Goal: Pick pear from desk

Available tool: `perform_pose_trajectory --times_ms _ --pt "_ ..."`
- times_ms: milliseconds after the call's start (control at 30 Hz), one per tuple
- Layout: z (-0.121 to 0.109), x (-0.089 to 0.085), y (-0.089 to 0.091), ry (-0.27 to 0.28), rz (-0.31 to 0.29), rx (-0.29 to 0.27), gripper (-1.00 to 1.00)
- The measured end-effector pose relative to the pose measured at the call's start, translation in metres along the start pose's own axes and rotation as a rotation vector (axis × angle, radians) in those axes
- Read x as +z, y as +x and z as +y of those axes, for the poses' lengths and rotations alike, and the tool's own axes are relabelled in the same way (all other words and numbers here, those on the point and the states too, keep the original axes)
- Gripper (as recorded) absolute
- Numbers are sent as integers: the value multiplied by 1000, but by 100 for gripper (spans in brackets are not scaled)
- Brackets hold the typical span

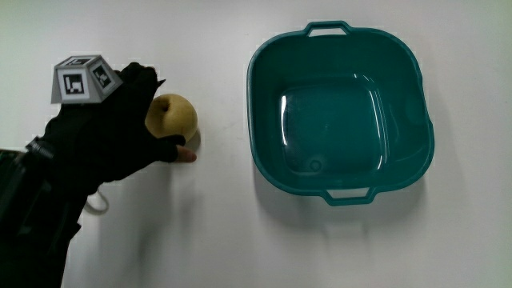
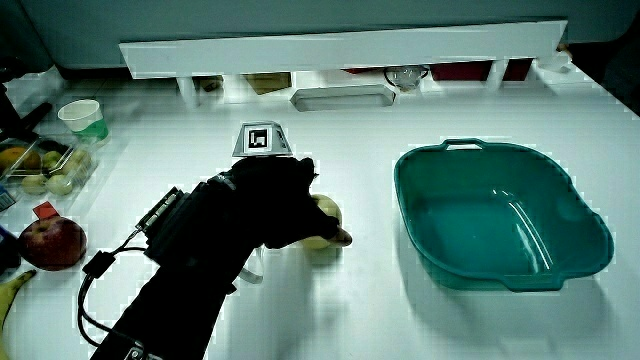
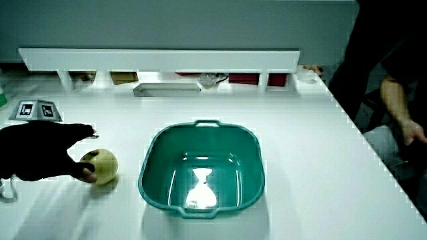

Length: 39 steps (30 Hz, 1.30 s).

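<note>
A yellow-green pear [image 1: 174, 116] rests on the white desk, beside the teal basin. The gloved hand [image 1: 128, 128] wraps it from the side away from the basin. Its fingers curl over the part of the pear farther from the person, and the thumb presses the nearer part. The patterned cube [image 1: 80, 78] sits on the back of the hand. Both side views show the pear [image 2: 326, 214] [image 3: 104, 165] partly covered by the hand [image 2: 268, 200] [image 3: 47, 157], which is shut on it.
A teal basin [image 1: 258, 90] [image 2: 402, 182] [image 3: 151, 155] with two handles stands beside the pear. In a side view a red apple [image 2: 56, 243], a banana tip [image 2: 10, 290], a fruit box [image 2: 40, 165] and a paper cup [image 2: 82, 118] lie near the table's edge. A pale tray [image 2: 340, 96] lies by the partition.
</note>
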Motion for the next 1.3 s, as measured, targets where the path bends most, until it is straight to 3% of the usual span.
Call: perform_pose_trajectory --times_ms 100,133,200,233,267,367,400,433,467,500,567,1067,1167,1300 --pt "13 0 -2 -64 -21 15 0" --pt "24 -3 -6 -119 -32 -31 0" --pt "30 -4 -5 -140 -40 -39 0" --pt "29 -3 -3 -117 -37 13 0" --pt "31 -3 -3 -124 -34 25 0" --pt "38 -5 -3 -150 -46 18 0" --pt "45 -7 -5 -183 -46 -38 0" --pt "46 -8 -4 -186 -44 -42 0" --pt "49 -9 -3 -184 -34 -45 0" --pt "44 -8 1 -173 -30 29 0" --pt "48 -9 2 -177 -33 6 0" --pt "50 -11 4 -132 -52 -10 0" --pt "49 -11 3 -80 -77 -12 14" --pt "50 -12 1 -51 -81 -9 32"
